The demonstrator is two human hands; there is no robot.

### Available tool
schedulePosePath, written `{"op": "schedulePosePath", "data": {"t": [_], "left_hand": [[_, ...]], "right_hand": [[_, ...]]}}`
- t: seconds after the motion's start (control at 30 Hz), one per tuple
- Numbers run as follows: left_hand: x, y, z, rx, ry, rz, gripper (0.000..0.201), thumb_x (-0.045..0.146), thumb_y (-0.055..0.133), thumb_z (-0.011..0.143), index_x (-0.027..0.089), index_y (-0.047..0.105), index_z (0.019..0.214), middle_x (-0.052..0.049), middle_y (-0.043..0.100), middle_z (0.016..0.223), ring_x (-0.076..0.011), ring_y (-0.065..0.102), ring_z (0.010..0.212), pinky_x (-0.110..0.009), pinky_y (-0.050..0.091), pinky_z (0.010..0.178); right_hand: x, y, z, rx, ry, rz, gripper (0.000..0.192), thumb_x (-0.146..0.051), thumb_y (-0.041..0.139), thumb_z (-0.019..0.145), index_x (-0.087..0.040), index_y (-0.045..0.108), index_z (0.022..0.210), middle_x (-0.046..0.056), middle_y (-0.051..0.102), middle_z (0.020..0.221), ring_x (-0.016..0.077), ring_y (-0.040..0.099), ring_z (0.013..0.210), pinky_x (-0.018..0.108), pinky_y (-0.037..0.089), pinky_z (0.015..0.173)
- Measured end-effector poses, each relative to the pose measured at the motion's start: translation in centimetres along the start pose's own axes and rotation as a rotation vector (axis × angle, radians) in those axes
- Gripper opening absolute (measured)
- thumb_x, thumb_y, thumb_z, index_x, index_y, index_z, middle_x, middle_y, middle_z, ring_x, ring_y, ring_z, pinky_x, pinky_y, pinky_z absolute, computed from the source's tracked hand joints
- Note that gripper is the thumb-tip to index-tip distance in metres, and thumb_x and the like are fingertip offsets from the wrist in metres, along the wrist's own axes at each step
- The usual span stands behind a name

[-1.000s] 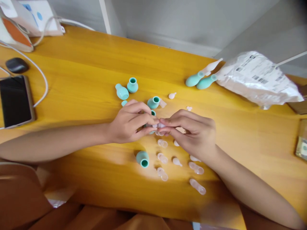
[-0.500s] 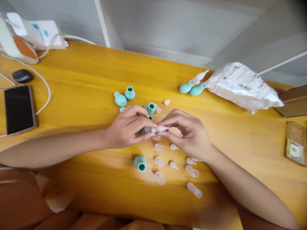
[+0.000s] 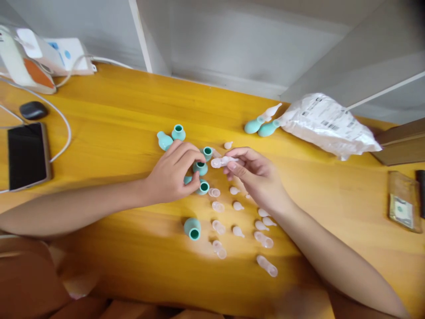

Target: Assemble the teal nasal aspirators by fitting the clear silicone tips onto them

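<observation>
My right hand (image 3: 254, 173) pinches a translucent nozzle piece (image 3: 218, 162), its round tube end pointing left and its narrow tip between thumb and fingers. Fingers curved but apart, my left hand (image 3: 175, 175) is open at the left side of a teal squeeze bulb (image 3: 200, 168); whether the fingertips touch it I cannot tell. Close by are another teal bulb (image 3: 207, 153) and a teal bulb (image 3: 203, 187), both with open necks. One more teal bulb (image 3: 192, 229) stands nearer me. Right of them lie several clear connector tubes (image 3: 218, 207) and white pointed tips (image 3: 237, 206).
Two bulbs with nozzles fitted (image 3: 254, 126) lie at the back beside a silvery plastic parcel (image 3: 328, 126). On the left are a phone (image 3: 28, 155), a black mouse (image 3: 33, 110) and white cables. A clear case (image 3: 403, 201) lies far right.
My hands have moved apart. The nozzle piece, held between both hands before, is now in my right hand alone, farther back. My left hand has opened beside the bulbs.
</observation>
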State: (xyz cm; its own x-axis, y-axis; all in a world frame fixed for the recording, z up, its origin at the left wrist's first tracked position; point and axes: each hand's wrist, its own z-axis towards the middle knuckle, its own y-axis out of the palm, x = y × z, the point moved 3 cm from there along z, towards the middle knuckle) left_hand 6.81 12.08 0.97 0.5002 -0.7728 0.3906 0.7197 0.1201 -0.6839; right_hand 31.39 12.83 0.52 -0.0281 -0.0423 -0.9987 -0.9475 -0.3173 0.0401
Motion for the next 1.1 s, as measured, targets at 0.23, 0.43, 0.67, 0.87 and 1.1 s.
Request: {"op": "schedulePosePath", "data": {"t": [0.23,0.43,0.67,0.87,1.1], "left_hand": [[0.2,0.1,0.0,-0.007,0.018,-0.052,0.023,0.009,0.067,0.101,0.022,0.064,0.119,-0.007,0.077,0.111,-0.0258,0.073,0.105,-0.042,0.06,0.097],[0.1,0.2,-0.2,-0.028,-0.006,-0.118,0.026,0.01,0.07,0.104,0.022,0.063,0.126,-0.007,0.075,0.116,-0.0217,0.075,0.105,-0.036,0.064,0.092],[0.1,0.3,-0.3,-0.061,-0.014,-0.155,0.029,0.018,0.079,0.107,0.019,0.061,0.13,-0.008,0.079,0.122,-0.0222,0.076,0.109,-0.036,0.065,0.095],[0.1,0.1,-0.4,-0.119,-0.049,-0.07,0.025,0.027,0.08,0.11,0.016,0.066,0.128,-0.007,0.077,0.11,-0.0213,0.074,0.1,-0.033,0.063,0.089],[0.2,0.2,-0.3,-0.158,-0.005,-0.039,0.027,0.026,0.076,0.113,0.019,0.067,0.137,-0.006,0.085,0.122,-0.0244,0.071,0.108,-0.038,0.061,0.098]], "right_hand": [[0.1,0.1,-0.1,0.023,-0.016,-0.049,0.03,-0.044,0.092,0.101,-0.025,0.078,0.119,0.002,0.084,0.103,0.016,0.08,0.089,0.028,0.067,0.076],[-0.1,0.6,-0.2,0.007,-0.072,-0.05,0.023,-0.036,0.091,0.102,-0.025,0.079,0.118,0.003,0.086,0.108,0.0167,0.082,0.098,0.03,0.068,0.087],[-0.6,0.9,-0.7,0.026,-0.207,-0.262,0.016,-0.023,0.084,0.105,-0.026,0.079,0.12,0.004,0.078,0.115,0.0181,0.081,0.101,0.035,0.07,0.093],[-2.6,1.1,-1.3,0.025,-0.438,-0.61,0.021,-0.015,0.076,0.108,-0.028,0.08,0.124,0.007,0.079,0.115,0.0244,0.08,0.106,0.042,0.071,0.09],[-3.9,1.1,-1.7,-0.004,-0.565,-0.802,0.03,-0.007,0.074,0.108,-0.028,0.079,0.129,0.008,0.078,0.117,0.0239,0.079,0.107,0.041,0.069,0.094]]}}
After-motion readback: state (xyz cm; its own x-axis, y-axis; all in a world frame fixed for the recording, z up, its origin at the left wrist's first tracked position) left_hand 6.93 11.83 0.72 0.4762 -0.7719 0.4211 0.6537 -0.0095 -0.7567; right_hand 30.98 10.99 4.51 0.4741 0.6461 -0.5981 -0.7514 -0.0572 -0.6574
